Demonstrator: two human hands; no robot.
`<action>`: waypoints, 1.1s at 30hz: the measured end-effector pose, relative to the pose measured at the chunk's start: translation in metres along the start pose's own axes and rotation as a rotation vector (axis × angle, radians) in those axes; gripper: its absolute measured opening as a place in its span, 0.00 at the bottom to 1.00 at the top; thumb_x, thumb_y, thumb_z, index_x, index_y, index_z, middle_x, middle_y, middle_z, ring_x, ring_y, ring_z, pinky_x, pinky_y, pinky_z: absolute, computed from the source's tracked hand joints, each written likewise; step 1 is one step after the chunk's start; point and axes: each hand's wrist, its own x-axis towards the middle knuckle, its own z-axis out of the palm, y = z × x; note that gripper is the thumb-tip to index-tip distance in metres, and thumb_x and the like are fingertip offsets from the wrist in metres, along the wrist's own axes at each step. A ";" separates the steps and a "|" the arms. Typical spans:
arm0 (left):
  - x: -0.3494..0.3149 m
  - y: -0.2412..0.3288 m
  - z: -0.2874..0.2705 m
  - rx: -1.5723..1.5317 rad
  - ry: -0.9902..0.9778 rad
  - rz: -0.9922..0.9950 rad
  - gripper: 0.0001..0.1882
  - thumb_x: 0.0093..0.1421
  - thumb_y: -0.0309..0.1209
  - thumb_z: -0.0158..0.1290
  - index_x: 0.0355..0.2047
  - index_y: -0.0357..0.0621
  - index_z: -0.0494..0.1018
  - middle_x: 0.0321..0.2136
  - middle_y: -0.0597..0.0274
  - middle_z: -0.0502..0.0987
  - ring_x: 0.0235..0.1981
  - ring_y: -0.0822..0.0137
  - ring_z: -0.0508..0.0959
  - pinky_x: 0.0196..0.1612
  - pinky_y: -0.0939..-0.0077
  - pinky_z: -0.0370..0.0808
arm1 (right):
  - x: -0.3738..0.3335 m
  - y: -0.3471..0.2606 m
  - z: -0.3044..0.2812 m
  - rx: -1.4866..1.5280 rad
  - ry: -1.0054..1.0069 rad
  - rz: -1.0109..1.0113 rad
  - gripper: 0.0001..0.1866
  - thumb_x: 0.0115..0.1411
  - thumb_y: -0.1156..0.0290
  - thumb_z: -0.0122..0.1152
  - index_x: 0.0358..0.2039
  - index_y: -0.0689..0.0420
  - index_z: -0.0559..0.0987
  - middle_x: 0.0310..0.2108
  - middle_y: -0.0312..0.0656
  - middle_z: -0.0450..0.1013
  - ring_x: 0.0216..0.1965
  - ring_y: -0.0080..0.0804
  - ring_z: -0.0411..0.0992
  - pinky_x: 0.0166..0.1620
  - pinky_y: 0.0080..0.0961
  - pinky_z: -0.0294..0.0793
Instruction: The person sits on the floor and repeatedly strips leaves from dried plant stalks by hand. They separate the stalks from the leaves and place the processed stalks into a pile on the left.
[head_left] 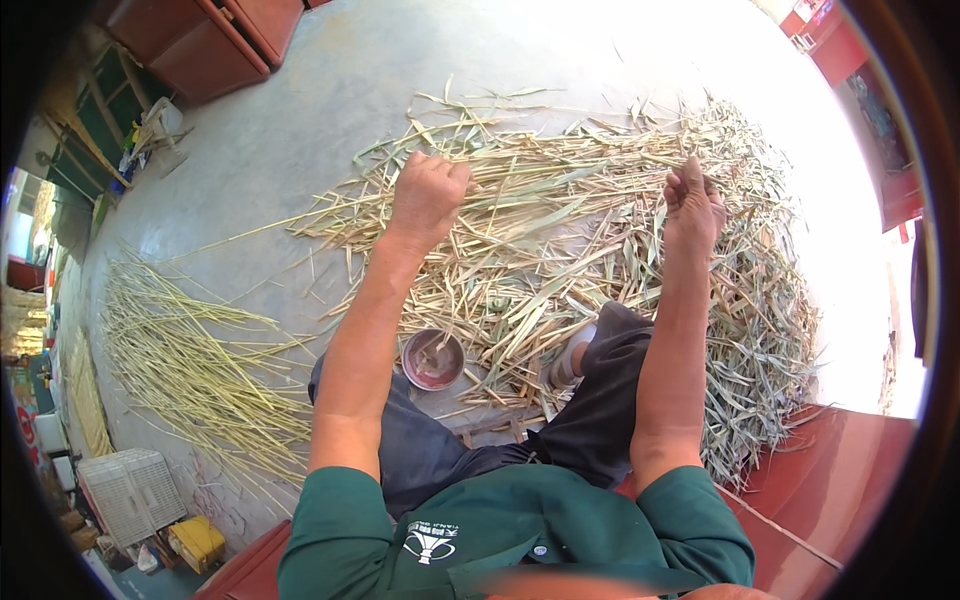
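Reddish bowl (433, 374) beside dry stalks (530, 265)

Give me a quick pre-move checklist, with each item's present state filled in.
1. Left hand closed: ok, curled into a fist.
2. Right hand gripping something: cannot tell; its fingers are curled against the leafy background.
3. Leafy pile orderly: not ok; stalks and leaves lie crisscrossed.
4. Thin yellow-green stalks grouped separately: ok, mostly together on the left.
5. Bowl upright: ok, on the floor between the legs.
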 end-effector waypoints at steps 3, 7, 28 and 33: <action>-0.004 -0.001 -0.009 -0.010 0.039 0.022 0.06 0.53 0.25 0.60 0.31 0.47 0.76 0.24 0.63 0.78 0.31 0.63 0.78 0.38 0.65 0.68 | 0.041 -0.011 -0.032 0.356 0.165 0.044 0.13 0.66 0.65 0.63 0.37 0.64 0.77 0.31 0.45 0.80 0.29 0.29 0.80 0.31 0.17 0.84; -0.013 0.004 -0.015 0.138 -0.005 0.050 0.10 0.47 0.21 0.56 0.31 0.45 0.73 0.25 0.63 0.77 0.33 0.63 0.78 0.38 0.67 0.69 | 0.103 0.009 -0.098 0.571 -0.003 0.317 0.27 0.75 0.58 0.41 0.58 0.74 0.66 0.48 0.56 0.76 0.46 0.41 0.78 0.46 0.30 0.84; -0.162 -0.057 -0.255 0.745 -0.661 0.072 0.11 0.40 0.26 0.62 0.25 0.46 0.73 0.25 0.63 0.77 0.31 0.64 0.78 0.33 0.71 0.69 | 0.004 0.068 0.044 -0.013 -0.470 0.494 0.19 0.68 0.65 0.60 0.55 0.62 0.74 0.49 0.42 0.79 0.44 0.23 0.78 0.42 0.15 0.77; -0.329 -0.096 -0.269 0.654 -1.097 -0.183 0.08 0.44 0.24 0.61 0.26 0.46 0.76 0.27 0.62 0.80 0.37 0.59 0.80 0.39 0.67 0.74 | -0.018 0.068 0.054 -0.087 -0.515 0.445 0.19 0.67 0.66 0.62 0.54 0.62 0.75 0.46 0.42 0.80 0.40 0.22 0.79 0.39 0.14 0.77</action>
